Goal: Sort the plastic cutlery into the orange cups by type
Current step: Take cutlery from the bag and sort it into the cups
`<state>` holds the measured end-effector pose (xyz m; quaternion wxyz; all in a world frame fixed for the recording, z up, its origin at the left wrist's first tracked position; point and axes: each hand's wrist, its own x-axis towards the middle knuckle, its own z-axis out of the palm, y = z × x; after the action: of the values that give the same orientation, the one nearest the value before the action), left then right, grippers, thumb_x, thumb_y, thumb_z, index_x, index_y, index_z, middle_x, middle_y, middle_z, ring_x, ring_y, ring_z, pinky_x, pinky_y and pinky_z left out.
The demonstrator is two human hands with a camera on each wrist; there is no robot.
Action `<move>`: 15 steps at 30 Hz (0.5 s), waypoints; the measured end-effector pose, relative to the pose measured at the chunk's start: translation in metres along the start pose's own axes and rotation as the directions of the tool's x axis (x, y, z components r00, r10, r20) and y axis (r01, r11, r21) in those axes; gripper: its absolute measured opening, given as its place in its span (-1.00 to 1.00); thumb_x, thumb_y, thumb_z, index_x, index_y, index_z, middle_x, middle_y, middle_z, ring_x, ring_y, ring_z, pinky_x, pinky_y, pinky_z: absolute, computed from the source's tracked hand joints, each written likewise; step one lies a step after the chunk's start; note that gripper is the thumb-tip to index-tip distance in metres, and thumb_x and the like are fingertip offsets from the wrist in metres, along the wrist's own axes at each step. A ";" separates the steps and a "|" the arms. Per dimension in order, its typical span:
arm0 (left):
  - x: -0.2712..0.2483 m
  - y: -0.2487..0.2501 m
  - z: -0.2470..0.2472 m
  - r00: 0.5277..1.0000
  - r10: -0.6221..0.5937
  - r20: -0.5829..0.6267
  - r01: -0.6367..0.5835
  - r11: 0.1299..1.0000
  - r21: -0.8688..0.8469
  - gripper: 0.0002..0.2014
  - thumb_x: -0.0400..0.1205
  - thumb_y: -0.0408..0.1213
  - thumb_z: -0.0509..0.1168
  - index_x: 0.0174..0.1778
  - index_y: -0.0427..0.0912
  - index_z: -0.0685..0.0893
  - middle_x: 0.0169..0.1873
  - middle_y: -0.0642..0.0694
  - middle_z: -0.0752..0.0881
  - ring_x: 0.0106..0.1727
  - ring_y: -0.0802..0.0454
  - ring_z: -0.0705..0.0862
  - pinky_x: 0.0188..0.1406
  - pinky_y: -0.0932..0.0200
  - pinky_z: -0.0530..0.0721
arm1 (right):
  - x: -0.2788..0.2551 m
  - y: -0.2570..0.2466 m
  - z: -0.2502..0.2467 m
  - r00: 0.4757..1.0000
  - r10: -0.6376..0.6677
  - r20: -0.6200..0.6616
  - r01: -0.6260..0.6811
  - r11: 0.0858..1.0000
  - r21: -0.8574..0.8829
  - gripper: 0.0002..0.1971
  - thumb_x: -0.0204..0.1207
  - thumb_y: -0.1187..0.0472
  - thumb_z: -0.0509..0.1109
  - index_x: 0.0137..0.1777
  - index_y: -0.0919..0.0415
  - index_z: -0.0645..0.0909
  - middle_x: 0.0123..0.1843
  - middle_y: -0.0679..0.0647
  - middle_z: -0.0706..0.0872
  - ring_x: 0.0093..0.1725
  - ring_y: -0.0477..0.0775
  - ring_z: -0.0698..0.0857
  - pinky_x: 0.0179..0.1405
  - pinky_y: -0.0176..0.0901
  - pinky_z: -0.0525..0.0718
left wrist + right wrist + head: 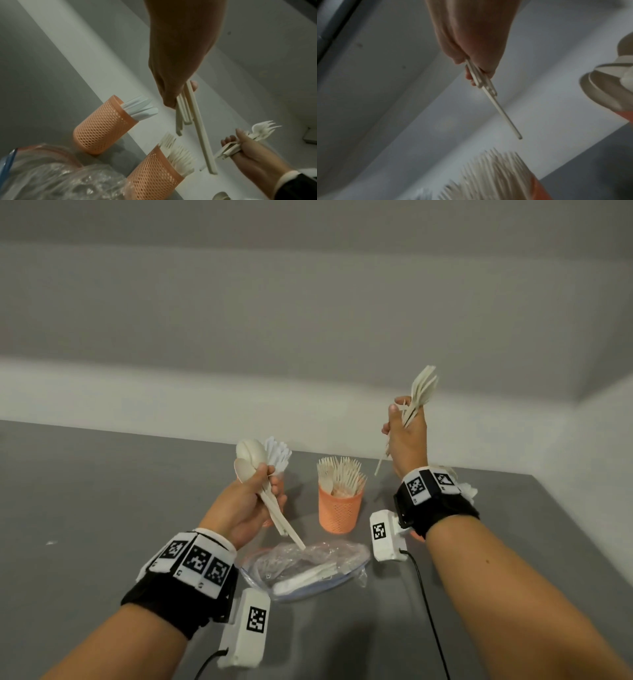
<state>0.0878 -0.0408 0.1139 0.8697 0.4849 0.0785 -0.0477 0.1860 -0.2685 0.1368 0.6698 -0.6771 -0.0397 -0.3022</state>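
— Where do we stand?

— Our left hand grips a bunch of spoons, bowls up, handles hanging toward the plastic bag on the table. Our right hand is closed round a bundle of forks, raised beside the fork cup, which is already crowded. The knife cup stands behind our left hand.

— So the forks go in first?

— Probably. We should bring them right over the rim, handles down, and square the handles, since one sticks out lower than the rest and could catch on the tines already there.

— And the spoons?

— A third cup with spoons shows by our right wrist. We carry them across without loosening our grip. A few pieces still lie in the bag.
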 end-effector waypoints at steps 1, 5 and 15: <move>0.001 0.003 0.001 1.000 0.004 -0.004 -0.005 1.000 -0.018 -0.79 0.73 -0.21 0.07 -0.17 -0.16 0.49 -0.48 0.01 0.51 -0.49 0.17 0.49 -0.36 0.26 0.66 | 0.002 0.006 0.003 1.000 -0.001 0.007 0.001 1.000 0.000 -0.93 0.66 0.23 0.17 0.10 0.15 0.40 -0.18 -0.05 0.50 -0.26 -0.02 0.51 -0.34 -0.53 0.57; 0.009 0.007 0.003 0.999 0.013 -0.043 -0.014 1.000 -0.023 -0.81 0.72 -0.22 0.10 -0.16 -0.18 0.50 -0.46 0.00 0.51 -0.55 0.19 0.53 -0.43 0.31 0.68 | 0.002 0.030 0.016 0.994 0.063 0.092 -0.065 0.998 0.026 -0.92 0.66 0.19 0.18 0.10 0.13 0.41 -0.26 0.01 0.50 -0.32 -0.04 0.55 -0.24 -0.39 0.63; 0.031 -0.001 0.009 0.996 -0.022 -0.085 0.020 1.000 -0.020 -0.85 0.70 -0.23 0.14 -0.13 -0.18 0.53 -0.41 -0.03 0.52 -0.40 0.12 0.49 -0.31 0.21 0.71 | -0.001 0.072 0.024 0.918 0.242 0.313 -0.254 0.967 -0.001 -0.80 0.60 0.14 0.31 -0.25 0.12 0.46 -0.43 0.07 0.61 -0.40 -0.03 0.62 -0.06 0.05 0.60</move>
<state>0.1194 -0.0490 0.1121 0.8696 0.4773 0.1211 -0.0356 0.2267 -0.2535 0.0752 0.7014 -0.7022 -0.0647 -0.1037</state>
